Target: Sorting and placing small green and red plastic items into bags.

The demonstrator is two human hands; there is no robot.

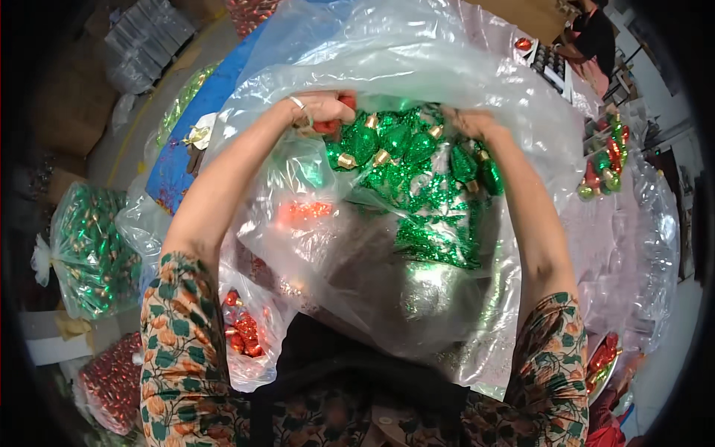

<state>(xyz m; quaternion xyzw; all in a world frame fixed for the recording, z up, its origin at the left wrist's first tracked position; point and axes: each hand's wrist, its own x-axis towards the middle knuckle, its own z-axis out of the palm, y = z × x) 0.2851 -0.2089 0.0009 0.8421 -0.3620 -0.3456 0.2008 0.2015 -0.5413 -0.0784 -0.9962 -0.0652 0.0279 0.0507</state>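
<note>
A large clear plastic bag (357, 261) spreads in front of me, with green glittery bulb-shaped ornaments (398, 141) with gold caps showing at its far part. My left hand (328, 112) is closed at the left side of these ornaments, gripping the bag's plastic; something red shows at its fingers, too blurred to name. On the right side of the ornaments is my right hand (473, 123), bent inward at the bag's edge. Motion smears its fingers, so their grip is unclear. Loose green glitter shows through the bag nearer to me.
Filled bags of green ornaments (97, 253) and red ornaments (112, 380) stand at left. Red ornaments (242, 331) lie in plastic beside my left arm. Red and green ornaments (607, 160) lie at right. Another person (592, 41) works at the far right by a black tray (550, 65).
</note>
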